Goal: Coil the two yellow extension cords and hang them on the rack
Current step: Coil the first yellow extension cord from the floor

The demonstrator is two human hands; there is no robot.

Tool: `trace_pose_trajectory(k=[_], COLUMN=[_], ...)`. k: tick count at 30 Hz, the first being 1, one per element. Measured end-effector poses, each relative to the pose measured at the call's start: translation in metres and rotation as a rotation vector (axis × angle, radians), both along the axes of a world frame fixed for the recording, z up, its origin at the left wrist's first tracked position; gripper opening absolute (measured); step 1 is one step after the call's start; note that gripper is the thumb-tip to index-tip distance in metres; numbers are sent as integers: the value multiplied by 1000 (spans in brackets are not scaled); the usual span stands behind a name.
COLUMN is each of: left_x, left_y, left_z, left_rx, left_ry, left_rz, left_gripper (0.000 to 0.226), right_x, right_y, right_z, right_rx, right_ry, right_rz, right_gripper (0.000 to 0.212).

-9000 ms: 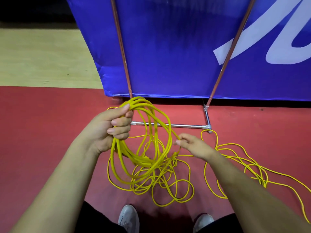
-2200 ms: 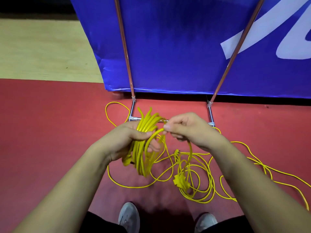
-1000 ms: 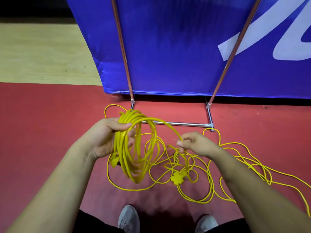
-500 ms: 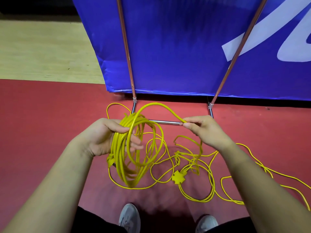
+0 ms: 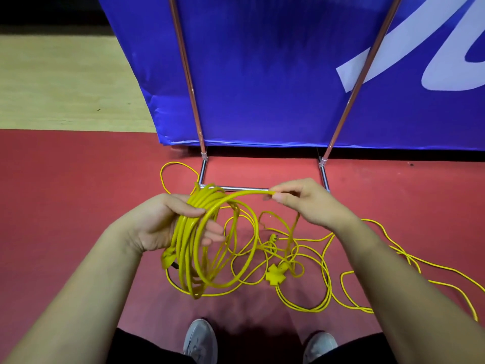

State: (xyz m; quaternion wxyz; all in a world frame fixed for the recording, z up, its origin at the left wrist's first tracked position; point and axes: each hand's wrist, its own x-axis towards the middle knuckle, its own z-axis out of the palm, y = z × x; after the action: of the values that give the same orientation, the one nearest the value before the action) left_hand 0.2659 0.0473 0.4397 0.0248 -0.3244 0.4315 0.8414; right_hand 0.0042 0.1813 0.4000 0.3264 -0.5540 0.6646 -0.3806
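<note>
The left hand (image 5: 168, 222) is wrapped around the top of a yellow cord coil (image 5: 193, 258), whose loops hang lengthwise down toward the red floor (image 5: 65, 200). The right hand (image 5: 307, 203) pinches 1 strand arching across from the coil, roughly level. Loose cord (image 5: 326, 285) sprawls toward the floor's right edge, with a star-shaped socket (image 5: 274, 275) among it. Behind stand the metal rack (image 5: 241, 188) and a blue banner (image 5: 262, 74) — its white lettering is cut off and unreadable.

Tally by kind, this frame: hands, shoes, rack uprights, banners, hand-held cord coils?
Bare hands: 2, left hand, right hand
Grey shoes: 2
Copper-coloured metal rack uprights: 2
Blue fabric banner: 1
Yellow cord coil held by left hand: 1
Total: 8
</note>
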Motion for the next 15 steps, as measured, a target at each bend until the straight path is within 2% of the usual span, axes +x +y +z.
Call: trace_pose_trajectory(k=[3, 4, 7, 8, 10, 13, 15], left_x=[-4, -8, -20, -22, -23, -18, -13], left_y=[-1, 3, 17, 20, 18, 5, 1], left_z=[-3, -3, -5, -7, -9, -10, -9], left_rx=[19, 19, -43, -56, -9, 74, 81], left_ry=[2, -2, -46, -46, 19, 118, 119], left_rz=[81, 63, -15, -31, -37, 31, 70], left_gripper=[62, 55, 14, 12, 25, 35, 41], right_x=[0, 8, 42, 50, 50, 26, 11], right_y=[2, 1, -5, -7, -10, -4, 3], right_z=[1, 4, 11, 12, 11, -5, -21], right_rx=[85, 85, -5, -34, -23, 139, 240], right_ry=[68, 66, 145, 175, 116, 85, 80], right_rz=[32, 55, 161, 170, 128, 142, 185], right_gripper=[12, 12, 13, 13, 14, 23, 24])
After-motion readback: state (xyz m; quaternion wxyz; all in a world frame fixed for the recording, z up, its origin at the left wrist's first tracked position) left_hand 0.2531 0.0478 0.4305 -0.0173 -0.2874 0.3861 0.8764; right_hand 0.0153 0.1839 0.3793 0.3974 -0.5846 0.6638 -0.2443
